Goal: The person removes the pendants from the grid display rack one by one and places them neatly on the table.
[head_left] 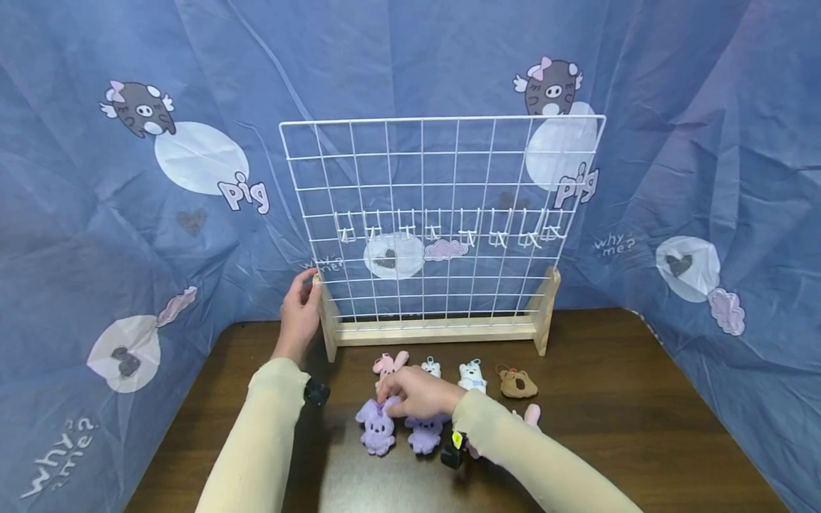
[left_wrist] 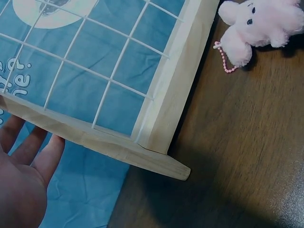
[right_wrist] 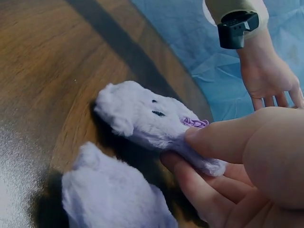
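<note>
My right hand [head_left: 420, 392] pinches one ear of a purple plush bunny keychain [head_left: 377, 431] at the table's front. In the right wrist view the thumb lies on top of the bunny's [right_wrist: 147, 111] ear, near a purple chain [right_wrist: 194, 122], with fingers beneath. A second purple plush [head_left: 425, 434] lies beside it, partly under the hand. My left hand [head_left: 300, 313] holds the left wooden upright [head_left: 327, 313] of a white wire grid rack [head_left: 439, 178] near its top. In the left wrist view its fingertips go behind the wood; the thumb is out of view.
Several white hooks [head_left: 471, 237] hang in a row on the grid. Behind the right hand lie a pink bunny plush [head_left: 387, 363], white bear plushes [head_left: 472, 376] and a brown plush [head_left: 517, 385]. Another pink plush [head_left: 532, 415] is half hidden by the right forearm. Blue cloth [head_left: 160, 263] surrounds the brown table [head_left: 609, 427].
</note>
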`<move>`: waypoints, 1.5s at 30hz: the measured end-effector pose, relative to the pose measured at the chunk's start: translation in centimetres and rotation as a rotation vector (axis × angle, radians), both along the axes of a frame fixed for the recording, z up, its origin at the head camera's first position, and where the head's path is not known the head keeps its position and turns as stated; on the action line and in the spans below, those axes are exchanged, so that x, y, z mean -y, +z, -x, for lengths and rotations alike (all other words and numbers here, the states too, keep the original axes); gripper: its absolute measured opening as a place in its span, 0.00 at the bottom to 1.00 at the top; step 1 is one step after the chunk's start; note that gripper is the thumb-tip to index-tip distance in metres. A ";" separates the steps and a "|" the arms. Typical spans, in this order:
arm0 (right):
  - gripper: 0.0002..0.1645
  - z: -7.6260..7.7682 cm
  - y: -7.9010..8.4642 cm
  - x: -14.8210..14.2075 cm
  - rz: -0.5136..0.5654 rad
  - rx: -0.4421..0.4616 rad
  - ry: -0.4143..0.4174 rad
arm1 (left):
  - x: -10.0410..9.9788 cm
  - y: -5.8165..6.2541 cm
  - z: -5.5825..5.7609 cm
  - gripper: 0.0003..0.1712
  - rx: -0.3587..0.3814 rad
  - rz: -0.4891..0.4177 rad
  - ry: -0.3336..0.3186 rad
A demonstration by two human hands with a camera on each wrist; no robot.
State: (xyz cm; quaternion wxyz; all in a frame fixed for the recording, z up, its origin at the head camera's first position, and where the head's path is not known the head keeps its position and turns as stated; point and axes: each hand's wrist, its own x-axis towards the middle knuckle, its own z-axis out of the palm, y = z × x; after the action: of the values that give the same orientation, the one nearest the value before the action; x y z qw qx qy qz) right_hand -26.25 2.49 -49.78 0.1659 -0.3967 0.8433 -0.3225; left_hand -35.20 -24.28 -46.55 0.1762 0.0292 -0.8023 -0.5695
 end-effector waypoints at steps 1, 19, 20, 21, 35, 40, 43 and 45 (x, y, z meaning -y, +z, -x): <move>0.09 0.0 -0.1 0.0 -0.006 -0.004 0.000 | 0.0 0.0 0.0 0.23 0.002 0.001 0.000; 0.09 0.1 -0.2 0.4 -0.018 -0.078 0.059 | -0.2 0.7 -0.2 0.24 0.024 0.007 0.009; 0.09 0.2 -0.1 0.3 -0.012 -0.070 0.057 | -0.2 0.8 -0.2 0.24 0.023 0.008 0.009; 0.09 0.3 0.1 0.1 -0.005 -0.059 0.055 | -0.2 0.8 -0.1 0.24 0.022 0.010 0.009; 0.07 0.2 1.3 -4.9 0.091 -0.021 -0.055 | 0.0 0.0 -0.1 0.23 -0.011 0.009 0.009; 0.07 -0.8 1.7 -7.4 0.146 -0.006 -0.111 | 0.0 -0.2 0.0 0.23 -0.030 0.001 0.003; 0.08 -1.5 1.7 -8.9 0.167 0.014 -0.139 | 0.0 -0.3 0.0 0.23 -0.027 0.003 0.004; 0.08 -1.7 1.7 -9.9 0.178 0.009 -0.153 | 0.0 -0.3 0.1 0.23 -0.031 0.002 0.009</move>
State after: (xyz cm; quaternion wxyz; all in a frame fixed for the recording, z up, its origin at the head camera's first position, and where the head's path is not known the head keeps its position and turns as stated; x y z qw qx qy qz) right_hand -24.52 12.43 -48.07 0.1088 -0.3428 0.8384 -0.4097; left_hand -35.28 -24.32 -46.83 0.1911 0.0238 -0.7999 -0.5685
